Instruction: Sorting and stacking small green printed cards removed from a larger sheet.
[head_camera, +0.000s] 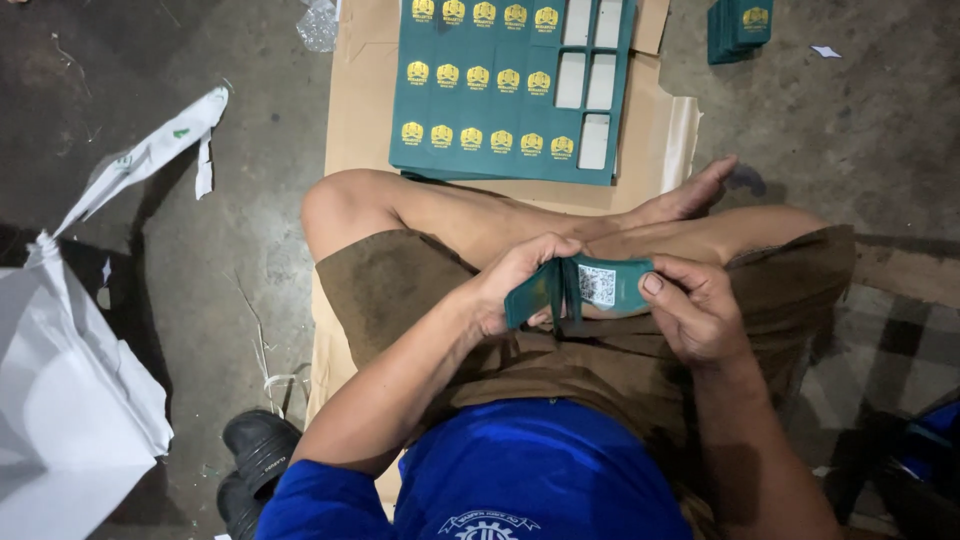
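I sit cross-legged on the floor and hold a small stack of green cards (600, 285) over my lap with both hands. My left hand (515, 280) grips the stack's left end, where the cards fan apart. My right hand (695, 310) pinches the right end, thumb on top. The top card shows a small white printed square. In front of my knees lies a large green die-cut sheet (505, 85) with rows of yellow emblems and several empty punched-out windows at its right side.
The sheet rests on brown cardboard (355, 110) on a grey concrete floor. Another small pile of green cards (740, 28) sits at the top right. White paper scraps (70, 400) lie to the left. A black shoe (255, 465) is by my left elbow.
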